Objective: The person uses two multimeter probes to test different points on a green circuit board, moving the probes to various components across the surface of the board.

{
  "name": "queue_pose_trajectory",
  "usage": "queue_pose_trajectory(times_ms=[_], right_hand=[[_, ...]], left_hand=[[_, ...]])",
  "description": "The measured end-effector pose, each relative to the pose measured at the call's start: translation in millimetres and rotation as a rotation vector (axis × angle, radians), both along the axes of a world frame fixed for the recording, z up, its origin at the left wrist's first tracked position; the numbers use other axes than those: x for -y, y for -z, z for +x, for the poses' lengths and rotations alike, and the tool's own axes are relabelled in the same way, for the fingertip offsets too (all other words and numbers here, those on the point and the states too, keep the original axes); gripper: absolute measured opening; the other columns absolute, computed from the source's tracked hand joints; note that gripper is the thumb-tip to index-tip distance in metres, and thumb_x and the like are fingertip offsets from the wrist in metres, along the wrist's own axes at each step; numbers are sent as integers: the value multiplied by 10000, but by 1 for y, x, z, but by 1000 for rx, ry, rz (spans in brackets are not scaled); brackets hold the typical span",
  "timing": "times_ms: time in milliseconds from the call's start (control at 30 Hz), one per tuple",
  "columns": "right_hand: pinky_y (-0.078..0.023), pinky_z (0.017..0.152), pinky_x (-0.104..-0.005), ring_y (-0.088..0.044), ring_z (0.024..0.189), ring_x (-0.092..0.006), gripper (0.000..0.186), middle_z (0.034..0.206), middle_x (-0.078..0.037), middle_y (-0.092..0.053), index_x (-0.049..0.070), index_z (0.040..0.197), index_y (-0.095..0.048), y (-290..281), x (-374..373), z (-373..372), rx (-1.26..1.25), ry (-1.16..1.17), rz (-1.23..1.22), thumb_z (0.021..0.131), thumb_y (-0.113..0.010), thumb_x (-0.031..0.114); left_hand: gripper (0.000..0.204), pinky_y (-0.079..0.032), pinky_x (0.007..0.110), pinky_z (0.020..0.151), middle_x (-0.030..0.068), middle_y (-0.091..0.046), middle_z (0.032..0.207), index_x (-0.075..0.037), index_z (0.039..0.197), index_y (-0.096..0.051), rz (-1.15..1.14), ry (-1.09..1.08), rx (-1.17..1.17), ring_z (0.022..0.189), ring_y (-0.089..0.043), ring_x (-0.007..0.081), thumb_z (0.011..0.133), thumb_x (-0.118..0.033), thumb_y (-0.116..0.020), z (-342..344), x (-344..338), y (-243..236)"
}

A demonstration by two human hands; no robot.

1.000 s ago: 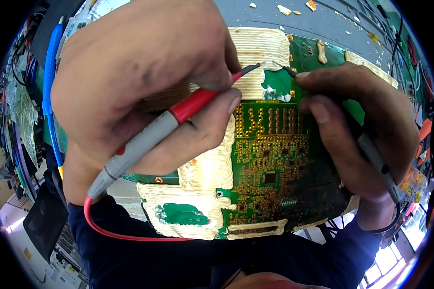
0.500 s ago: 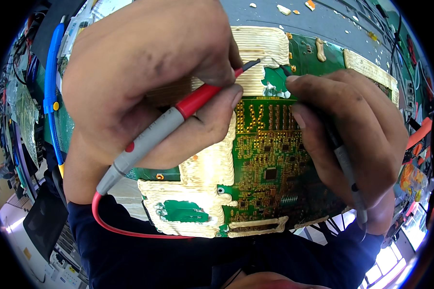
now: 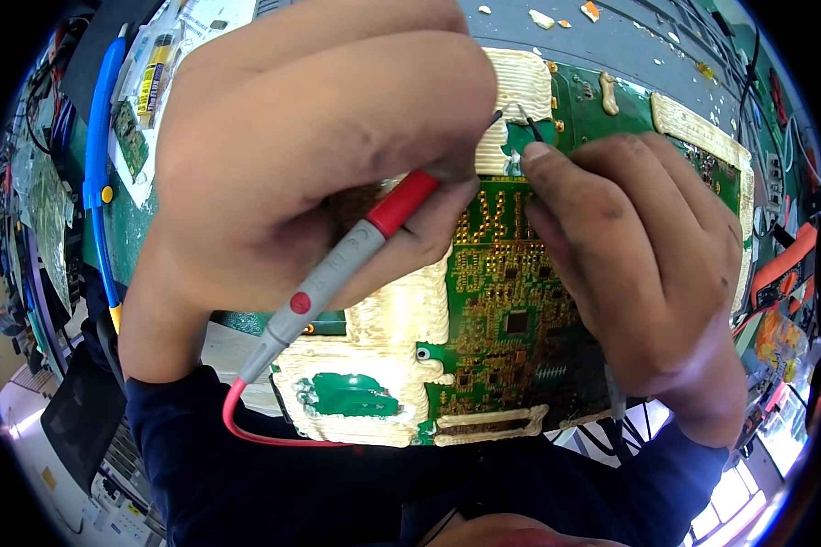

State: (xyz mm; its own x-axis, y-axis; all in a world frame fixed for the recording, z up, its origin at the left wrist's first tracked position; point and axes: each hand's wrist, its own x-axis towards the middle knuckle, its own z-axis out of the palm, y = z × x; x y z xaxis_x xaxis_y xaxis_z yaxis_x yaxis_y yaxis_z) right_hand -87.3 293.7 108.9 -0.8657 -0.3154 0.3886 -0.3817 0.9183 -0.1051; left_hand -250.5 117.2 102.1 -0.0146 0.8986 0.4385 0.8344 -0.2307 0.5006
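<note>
My left hand [image 3: 310, 155] is closed on a red and grey test probe [image 3: 328, 269] with a red cable. My right hand [image 3: 634, 237] pinches a black and grey probe [image 3: 538, 133]. Both dark tips sit close together at the bare green patch in the ridged cream coating on the top middle of a green circuit board [image 3: 593, 118]; whether they touch it I cannot tell. The board carries gold pads, chips and more cream coating [image 3: 392, 301], with another bare green patch at the lower left. My left hand hides much of the board's upper left.
A grey work surface [image 3: 639, 32] with cream and orange flakes lies behind the board. At the left are a blue tool [image 3: 102, 128], a yellow-labelled syringe [image 3: 153, 77] and a small board [image 3: 132, 137]. An orange device [image 3: 784, 264] and cables lie at the right; a dark chair [image 3: 82, 410] stands lower left.
My left hand has shifted right and rolled forward, taking the red probe along. My right hand has moved left, its fingers now covering more of the black probe. The board sits slightly higher.
</note>
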Motion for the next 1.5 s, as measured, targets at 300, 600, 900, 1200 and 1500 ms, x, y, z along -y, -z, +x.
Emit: queue_pose_trajectory(times_ms=[300,600,900,1200,1500], right_hand=[[-506,570,-357,-633,705,-281,377,834,-154,-627,-77,1062,-677,1,-3,4,13,5,8,708,-806,-59],[-529,601,-375,-645,715,-300,377,840,-162,-638,-75,1056,-679,7,-9,3,-53,-10,-11,703,-811,-57],[-532,608,-374,-646,711,-303,350,839,-163,-643,-74,1051,-686,11,-10,4,-103,-18,11,724,-810,-46],[-526,604,-354,-649,682,-280,318,800,-143,-640,-59,1041,-700,1,-11,2,-64,-13,-72,730,-739,-116],[-530,609,-335,-675,684,-272,277,799,-159,-673,-65,1022,-709,-1,-16,3,-30,-37,-182,749,-712,-111]], left_hand=[[233,-533,261,623,232,-717,908,9,857,-673,91,-2,-31,735,-702,214,715,63,-850,-1,-1,4],[246,-555,264,651,206,-729,941,-14,882,-699,270,-93,135,771,-723,215,715,86,-849,6,-1,33],[149,-590,282,698,198,-722,951,13,841,-732,114,-10,-1,809,-734,240,706,34,-791,11,1,12],[144,-594,279,675,200,-725,926,17,811,-721,115,-13,19,783,-736,243,706,57,-812,7,3,7],[171,-588,291,682,213,-724,919,17,803,-697,101,-38,21,793,-735,244,704,87,-817,7,6,3]])
